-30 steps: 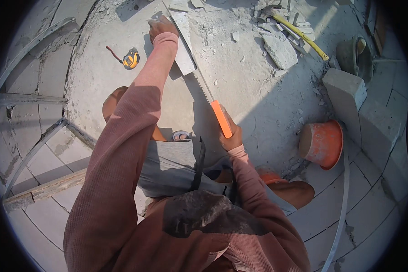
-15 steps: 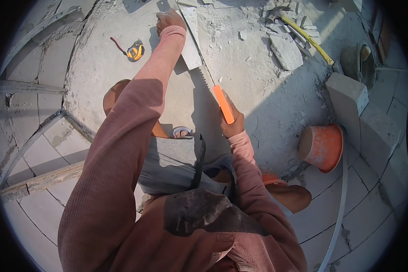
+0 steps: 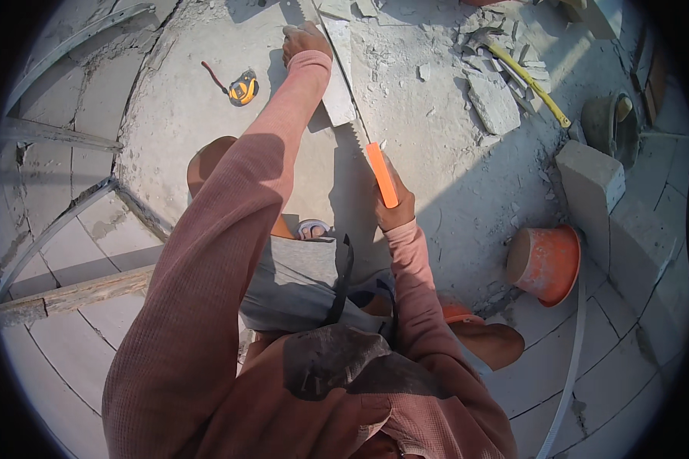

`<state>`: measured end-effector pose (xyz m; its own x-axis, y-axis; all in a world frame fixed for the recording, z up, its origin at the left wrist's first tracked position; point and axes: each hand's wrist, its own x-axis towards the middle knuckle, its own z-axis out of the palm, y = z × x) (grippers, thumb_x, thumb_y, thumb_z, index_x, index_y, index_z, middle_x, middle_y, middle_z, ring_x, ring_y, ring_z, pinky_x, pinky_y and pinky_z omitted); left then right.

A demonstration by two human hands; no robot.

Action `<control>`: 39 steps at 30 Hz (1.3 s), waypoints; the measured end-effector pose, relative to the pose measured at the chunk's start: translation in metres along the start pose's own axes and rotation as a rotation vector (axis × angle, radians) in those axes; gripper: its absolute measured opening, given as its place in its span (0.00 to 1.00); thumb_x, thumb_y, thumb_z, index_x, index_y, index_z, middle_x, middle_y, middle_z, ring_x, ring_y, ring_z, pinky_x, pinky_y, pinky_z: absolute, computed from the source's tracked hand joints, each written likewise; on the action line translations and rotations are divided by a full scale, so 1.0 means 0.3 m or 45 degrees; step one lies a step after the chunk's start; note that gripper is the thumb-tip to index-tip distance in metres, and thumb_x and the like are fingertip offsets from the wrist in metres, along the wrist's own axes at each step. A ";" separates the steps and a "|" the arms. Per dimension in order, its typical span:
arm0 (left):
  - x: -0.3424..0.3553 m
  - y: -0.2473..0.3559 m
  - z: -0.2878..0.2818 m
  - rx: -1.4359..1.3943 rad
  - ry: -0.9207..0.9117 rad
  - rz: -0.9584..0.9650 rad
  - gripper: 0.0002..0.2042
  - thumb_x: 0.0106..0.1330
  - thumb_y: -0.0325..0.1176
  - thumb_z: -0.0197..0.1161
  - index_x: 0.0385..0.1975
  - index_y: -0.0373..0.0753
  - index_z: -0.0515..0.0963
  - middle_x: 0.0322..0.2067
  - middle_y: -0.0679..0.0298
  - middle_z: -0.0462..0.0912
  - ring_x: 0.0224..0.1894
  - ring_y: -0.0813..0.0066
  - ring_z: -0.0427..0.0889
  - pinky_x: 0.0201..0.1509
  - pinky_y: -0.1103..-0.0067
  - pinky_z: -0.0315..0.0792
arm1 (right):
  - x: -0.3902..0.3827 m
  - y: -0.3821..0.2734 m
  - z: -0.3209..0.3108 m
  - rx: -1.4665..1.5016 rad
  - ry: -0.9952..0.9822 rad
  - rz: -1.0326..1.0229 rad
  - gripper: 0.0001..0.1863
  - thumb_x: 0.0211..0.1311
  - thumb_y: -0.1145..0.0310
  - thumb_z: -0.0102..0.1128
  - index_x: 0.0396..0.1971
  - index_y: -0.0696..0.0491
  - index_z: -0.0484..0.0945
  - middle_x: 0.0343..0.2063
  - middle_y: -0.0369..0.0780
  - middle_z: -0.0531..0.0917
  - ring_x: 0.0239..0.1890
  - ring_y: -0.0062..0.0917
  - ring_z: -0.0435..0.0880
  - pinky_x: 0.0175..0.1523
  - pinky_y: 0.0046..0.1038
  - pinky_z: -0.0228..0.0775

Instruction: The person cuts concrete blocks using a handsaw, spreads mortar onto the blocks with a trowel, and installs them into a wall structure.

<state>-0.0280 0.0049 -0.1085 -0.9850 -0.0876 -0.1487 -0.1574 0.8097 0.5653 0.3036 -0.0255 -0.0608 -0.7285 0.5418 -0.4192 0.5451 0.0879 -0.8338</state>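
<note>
My right hand (image 3: 396,206) is wrapped round the orange handle (image 3: 382,174) of a handsaw. Its toothed blade (image 3: 360,136) runs forward along a long, pale masonry block (image 3: 338,105) lying on the dusty floor. Near the top of the view, my left hand (image 3: 306,43) is closed on the block's left side, its fingertips partly hidden. The blade's far end comes out beyond that hand. Left of my forearm lies a yellow and black tape measure (image 3: 243,89) with a dark red strap.
A hammer with a yellow handle (image 3: 530,83) lies over broken pale pieces (image 3: 494,103) at the far right. A dark bucket (image 3: 609,126), a pale block (image 3: 589,172) and a tipped orange bucket (image 3: 545,264) stand at right. Leftward are metal strips and a wooden batten (image 3: 76,294).
The saw has slid slightly forward along the block, bringing its handle closer to the near end. My left hand stays on the block. The whole view has shifted a little.
</note>
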 end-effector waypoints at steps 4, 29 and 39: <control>0.011 -0.018 -0.023 -0.022 -0.031 -0.073 0.22 0.71 0.47 0.46 0.47 0.31 0.73 0.42 0.36 0.83 0.48 0.36 0.81 0.55 0.54 0.72 | -0.182 0.007 -0.014 0.036 0.086 -0.015 0.27 0.65 0.77 0.56 0.65 0.55 0.69 0.42 0.50 0.85 0.28 0.28 0.82 0.40 0.23 0.76; 0.016 0.018 0.021 0.042 -0.060 -0.007 0.22 0.72 0.47 0.46 0.46 0.30 0.72 0.43 0.39 0.83 0.49 0.40 0.82 0.55 0.57 0.74 | -0.006 0.126 0.056 -0.050 0.156 -0.235 0.30 0.64 0.78 0.55 0.67 0.53 0.66 0.44 0.49 0.84 0.31 0.36 0.83 0.41 0.24 0.75; 0.019 0.038 -0.011 0.004 -0.018 -0.009 0.21 0.71 0.45 0.44 0.44 0.30 0.72 0.40 0.38 0.83 0.46 0.39 0.83 0.53 0.55 0.74 | -0.255 0.159 -0.045 -0.199 0.092 -0.195 0.35 0.58 0.76 0.56 0.69 0.47 0.64 0.58 0.46 0.78 0.44 0.47 0.84 0.44 0.36 0.81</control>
<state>-0.0355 0.0118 -0.1004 -0.9828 -0.0851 -0.1640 -0.1639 0.8111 0.5615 0.3908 -0.0515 -0.0638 -0.7794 0.5698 -0.2604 0.4919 0.2991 -0.8177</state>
